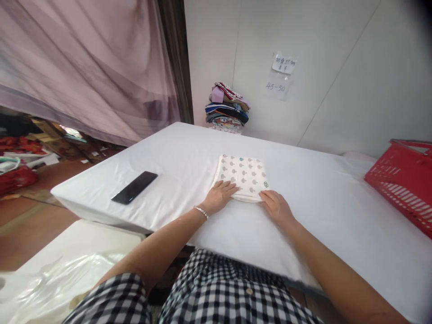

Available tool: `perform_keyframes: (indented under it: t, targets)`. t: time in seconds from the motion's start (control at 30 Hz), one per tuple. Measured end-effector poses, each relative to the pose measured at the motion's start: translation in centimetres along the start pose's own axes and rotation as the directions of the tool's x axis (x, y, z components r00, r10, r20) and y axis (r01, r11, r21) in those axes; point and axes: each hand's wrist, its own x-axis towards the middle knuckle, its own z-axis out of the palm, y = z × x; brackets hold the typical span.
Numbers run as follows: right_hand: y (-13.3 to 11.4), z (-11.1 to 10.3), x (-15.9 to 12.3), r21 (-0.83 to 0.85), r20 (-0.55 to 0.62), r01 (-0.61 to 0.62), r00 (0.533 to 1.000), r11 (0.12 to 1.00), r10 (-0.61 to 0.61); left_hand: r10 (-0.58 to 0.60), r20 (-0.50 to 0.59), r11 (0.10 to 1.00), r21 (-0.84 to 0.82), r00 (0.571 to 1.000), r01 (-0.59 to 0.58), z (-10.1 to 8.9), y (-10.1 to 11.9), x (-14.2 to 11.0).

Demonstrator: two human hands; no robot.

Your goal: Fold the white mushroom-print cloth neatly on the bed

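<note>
Folded cloth (243, 174), landmark: hands (248, 198) at its near edge, left flat, right's grip unclear; right of it, red basket (401, 180), cut off.

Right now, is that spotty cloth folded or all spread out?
Folded: the patterned cloth lies in a small, neat square, with stacked layers showing along its near edge.
</note>
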Motion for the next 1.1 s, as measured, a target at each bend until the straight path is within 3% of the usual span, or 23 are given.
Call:
perform_keyframes:
  t: [0.23, 0.33, 0.37, 0.4, 0.47, 0.5, 0.53, 0.57, 0.73, 0.87, 0.97, 1.1]
  targets:
    - [1.1, 0.0, -0.6, 0.079, -0.012, 0.040, 0.999, 0.996, -0.039, -0.016, -0.047, 0.996, -0.084, 0.999, 0.012, -0.1, 0.0, -1.4]
    - [0.4, -0.5, -0.4, 0.077, -0.012, 0.025, 1.000, 0.997, -0.024, -0.223, -0.125, 0.952, -0.240, 0.967, 0.189, -0.8, -1.0, -2.4]
    - [0.0, -0.7, -0.2, 0.073, -0.024, 0.020, 1.000, 0.997, -0.018, -0.369, -0.126, 0.889, -0.337, 0.921, 0.310, -1.0, -1.4, -2.6]
    - [-0.5, -0.8, 0.2, 0.069, -0.038, 0.019, 0.999, 0.997, -0.017, -0.525, -0.090, 0.781, -0.446, 0.846, 0.438, -1.1, -1.8, -2.7]
    - [-1.5, -0.8, 1.2, 0.062, -0.052, 0.038, 0.998, 0.997, -0.035, -0.747, 0.075, 0.489, -0.612, 0.661, 0.622, -1.3, -2.6, -2.5]
    - [-1.9, -0.7, 1.7, 0.056, -0.043, 0.052, 0.998, 0.997, -0.050, -0.792, 0.168, 0.359, -0.651, 0.587, 0.669, -1.3, -2.9, -2.2]
    - [-2.4, -0.4, 2.2, 0.048, -0.023, 0.063, 0.998, 0.997, -0.062, -0.806, 0.241, 0.266, -0.669, 0.541, 0.694, -1.3, -3.1, -1.9]
    - [-2.7, -0.1, 2.7, 0.038, 0.005, 0.067, 0.998, 0.997, -0.067, -0.802, 0.292, 0.213, -0.676, 0.521, 0.705, -1.3, -3.2, -1.6]
    - [-2.9, 1.7, 3.0, -0.004, 0.133, 0.043, 0.990, 0.999, -0.043, -0.762, 0.435, 0.026, -0.720, 0.480, 0.693, -1.8, -3.5, -0.9]
    - [-2.9, 1.4, 3.3, 0.033, 0.214, -0.020, 0.977, 0.999, 0.012, -0.736, 0.493, -0.072, -0.739, 0.465, 0.670, -1.9, -3.6, -1.4]
    - [-3.9, 0.5, 5.1, 0.078, 0.217, -0.059, 0.975, 0.995, 0.041, -0.716, 0.508, -0.086, -0.745, 0.479, 0.662, -1.8, -3.6, -1.5]
    - [-6.0, 0.8, 8.3, 0.129, 0.218, 0.032, 0.974, 0.991, -0.060, -0.709, 0.491, -0.040, -0.745, 0.506, 0.666, -2.3, -3.0, -1.5]
